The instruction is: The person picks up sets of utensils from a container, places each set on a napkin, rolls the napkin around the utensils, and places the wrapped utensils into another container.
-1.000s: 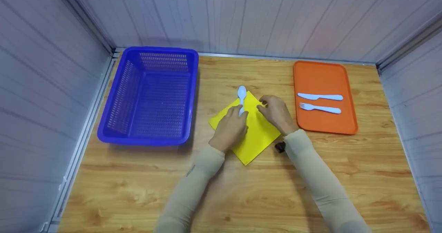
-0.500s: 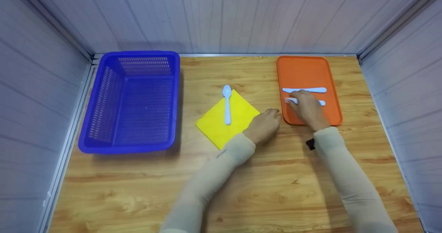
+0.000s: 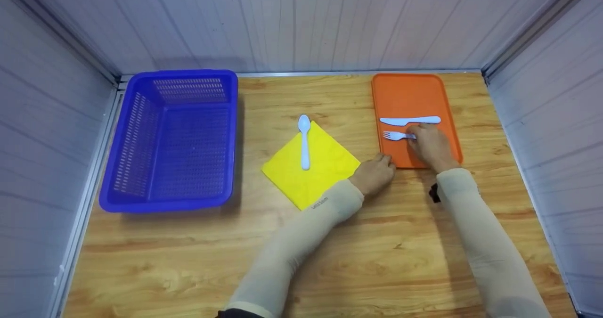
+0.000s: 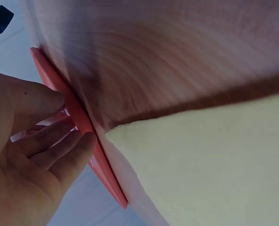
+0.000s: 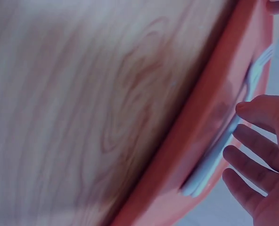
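Your R hand (image 3: 431, 147) has its fingertips narrow at the handle of the fork (image 3: 393, 135), on the tray (image 3: 407, 94) btwn knife (image 3: 410, 120) & near edge; can't tell if they grip. Your L hand (image 3: 374, 173) has loose, parted fingers at the tray's near-L corner. Spoon (image 3: 305, 146) lies on the napkin (image 3: 327, 157), its bowl past the far-L edge.

Handle of fork (image 3: 395, 135) mostly hidden behind right grip (image 3: 430, 144) in head view

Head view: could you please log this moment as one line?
Right hand: at fork; left hand: at corner of orange tray; knife: on tray; spoon: across edge of yellow napkin
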`<state>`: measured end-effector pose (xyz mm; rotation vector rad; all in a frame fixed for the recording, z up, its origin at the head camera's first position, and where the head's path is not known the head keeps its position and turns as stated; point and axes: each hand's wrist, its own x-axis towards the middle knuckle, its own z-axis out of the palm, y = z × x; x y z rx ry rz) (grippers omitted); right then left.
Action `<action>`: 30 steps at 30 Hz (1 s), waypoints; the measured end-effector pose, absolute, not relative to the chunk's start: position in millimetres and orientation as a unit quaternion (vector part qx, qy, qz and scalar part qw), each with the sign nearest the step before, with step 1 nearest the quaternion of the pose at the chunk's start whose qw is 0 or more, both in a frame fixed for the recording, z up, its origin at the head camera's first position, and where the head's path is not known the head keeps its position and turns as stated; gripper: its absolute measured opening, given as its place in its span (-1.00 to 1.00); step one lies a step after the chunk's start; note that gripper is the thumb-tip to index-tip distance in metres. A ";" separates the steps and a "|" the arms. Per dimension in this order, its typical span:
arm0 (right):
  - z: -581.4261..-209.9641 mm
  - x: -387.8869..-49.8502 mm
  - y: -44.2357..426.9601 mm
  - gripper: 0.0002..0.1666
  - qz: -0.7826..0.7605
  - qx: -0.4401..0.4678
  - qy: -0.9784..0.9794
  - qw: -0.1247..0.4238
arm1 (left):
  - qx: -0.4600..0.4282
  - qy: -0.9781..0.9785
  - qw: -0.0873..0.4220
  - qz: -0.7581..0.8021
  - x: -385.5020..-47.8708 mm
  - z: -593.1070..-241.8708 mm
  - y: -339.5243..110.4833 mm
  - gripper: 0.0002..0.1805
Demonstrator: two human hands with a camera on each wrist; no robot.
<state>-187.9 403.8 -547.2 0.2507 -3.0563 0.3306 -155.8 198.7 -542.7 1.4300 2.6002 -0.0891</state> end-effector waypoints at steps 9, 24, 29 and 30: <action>-550.0 -190.7 403.4 -0.88 0.094 0.084 -0.991 0.041 | 0.482 0.872 0.072 -0.039 -155.3 -546.4 195.7 -0.57; -522.7 -193.9 374.3 -0.83 0.106 0.065 -0.991 0.052 | 0.452 0.891 0.022 0.047 -164.3 -526.9 158.1 -0.62; -510.0 -195.8 344.7 -0.79 0.162 0.043 -0.985 0.028 | 0.394 0.915 0.007 0.090 -163.2 -521.3 112.3 -0.66; -507.4 -196.3 338.1 -0.78 0.181 0.035 -0.983 0.020 | 0.382 0.919 0.002 0.096 -162.3 -521.0 101.7 -0.66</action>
